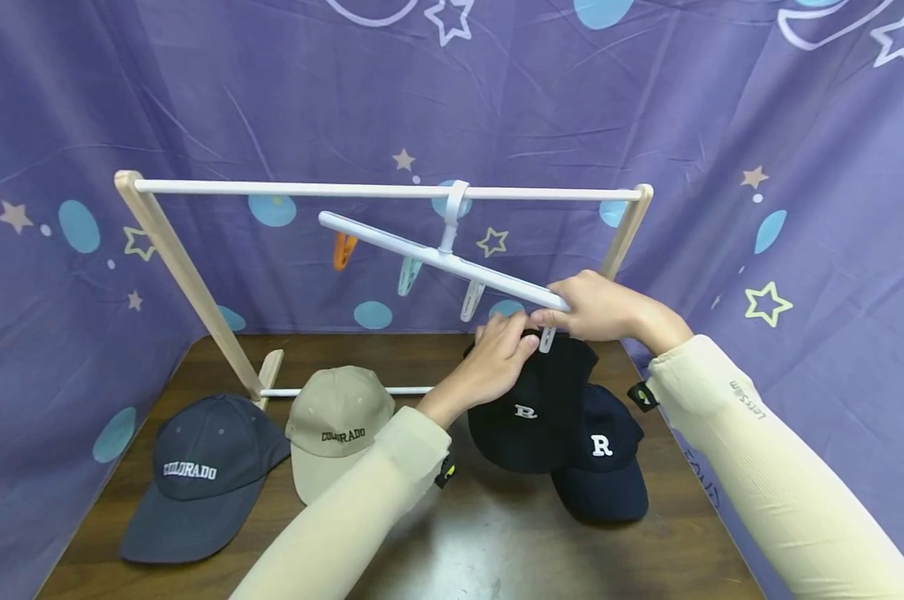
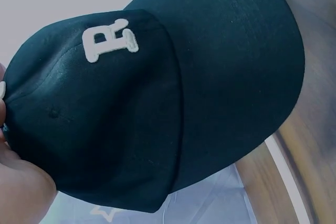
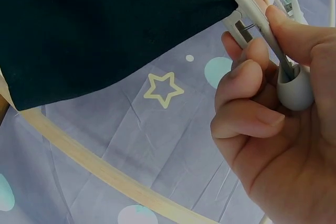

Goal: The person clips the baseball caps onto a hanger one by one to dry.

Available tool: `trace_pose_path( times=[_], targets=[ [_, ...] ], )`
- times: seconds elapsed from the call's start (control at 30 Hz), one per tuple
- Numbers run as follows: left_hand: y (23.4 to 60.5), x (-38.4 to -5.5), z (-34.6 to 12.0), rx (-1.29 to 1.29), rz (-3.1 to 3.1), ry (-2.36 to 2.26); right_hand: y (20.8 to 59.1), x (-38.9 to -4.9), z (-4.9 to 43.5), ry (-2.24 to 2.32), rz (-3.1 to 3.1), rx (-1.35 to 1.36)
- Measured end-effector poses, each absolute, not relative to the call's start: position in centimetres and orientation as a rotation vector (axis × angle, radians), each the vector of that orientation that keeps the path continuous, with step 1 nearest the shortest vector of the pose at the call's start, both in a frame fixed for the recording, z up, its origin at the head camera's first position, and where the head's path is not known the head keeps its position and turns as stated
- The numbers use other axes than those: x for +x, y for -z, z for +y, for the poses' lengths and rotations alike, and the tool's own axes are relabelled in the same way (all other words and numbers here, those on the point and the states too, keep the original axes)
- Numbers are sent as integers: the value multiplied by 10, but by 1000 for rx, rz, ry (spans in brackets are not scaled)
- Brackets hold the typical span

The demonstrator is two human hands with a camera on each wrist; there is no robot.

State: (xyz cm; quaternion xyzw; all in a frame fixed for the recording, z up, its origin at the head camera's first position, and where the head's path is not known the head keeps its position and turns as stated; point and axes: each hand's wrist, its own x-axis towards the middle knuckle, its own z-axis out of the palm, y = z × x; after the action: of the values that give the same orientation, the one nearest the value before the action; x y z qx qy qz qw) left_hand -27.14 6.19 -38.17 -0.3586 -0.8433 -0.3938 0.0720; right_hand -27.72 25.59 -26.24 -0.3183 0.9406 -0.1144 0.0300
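Observation:
My left hand (image 1: 494, 360) grips the back of a black cap (image 1: 515, 442) and holds it up below the hanger, its white R showing. In the left wrist view the brim points away from the thumb. My right hand (image 1: 596, 308) is at the lower right end of a white hanger (image 1: 392, 242), pinching a white clip (image 3: 260, 11) between thumb and curled fingers. The clip's tip is right at the cap's edge in the right wrist view. Tilted down to the right, the hanger hooks over the rack's white bar (image 1: 287, 190).
On the wooden table (image 1: 466, 550) lie a dark blue-grey cap (image 1: 212, 450), a beige cap (image 1: 339, 400) and a navy cap (image 1: 601, 492), partly behind the black one. An orange clip (image 1: 343, 252), a mint clip (image 1: 409, 275) and another white clip (image 1: 472, 300) hang from the hanger.

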Motion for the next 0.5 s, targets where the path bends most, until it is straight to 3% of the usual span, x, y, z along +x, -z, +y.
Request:
trace_pose_path(
  times=[0.5],
  targets=[
    [381, -270, 59, -1095, -2568, 1125, 263, -277, 253, 370, 2840, -873]
  ],
)
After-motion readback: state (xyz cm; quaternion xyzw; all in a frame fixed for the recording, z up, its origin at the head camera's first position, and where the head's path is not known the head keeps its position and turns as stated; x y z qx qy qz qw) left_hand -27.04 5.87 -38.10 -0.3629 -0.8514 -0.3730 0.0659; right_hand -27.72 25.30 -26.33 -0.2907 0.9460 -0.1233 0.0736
